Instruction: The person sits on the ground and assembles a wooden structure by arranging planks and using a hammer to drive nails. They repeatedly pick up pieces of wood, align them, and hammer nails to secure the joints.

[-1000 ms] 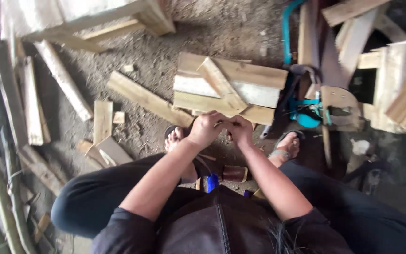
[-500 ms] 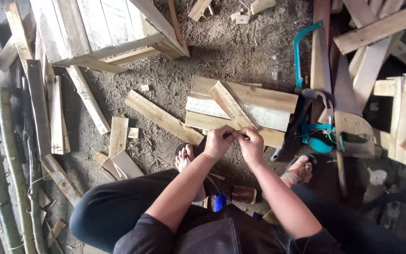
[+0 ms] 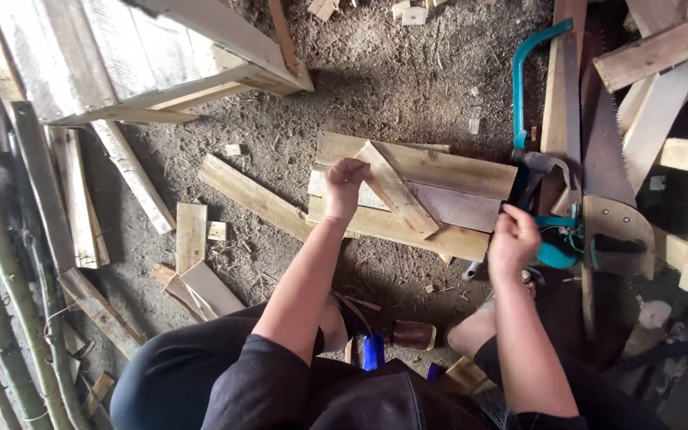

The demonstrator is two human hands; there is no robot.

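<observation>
My left hand (image 3: 345,185) presses down with bent fingers on the stack of pale flat wooden boards (image 3: 447,209) lying on the dirt floor (image 3: 408,87) ahead of my knees; one narrow slat (image 3: 396,189) lies slantwise across it. My right hand (image 3: 514,237) is curled shut beside the stack's right end; I cannot tell what it holds. Just right of it lie two saws: a teal-framed hacksaw (image 3: 529,72) and a wooden-handled handsaw (image 3: 608,183). A large slatted wooden crate (image 3: 121,56) stands upper left.
</observation>
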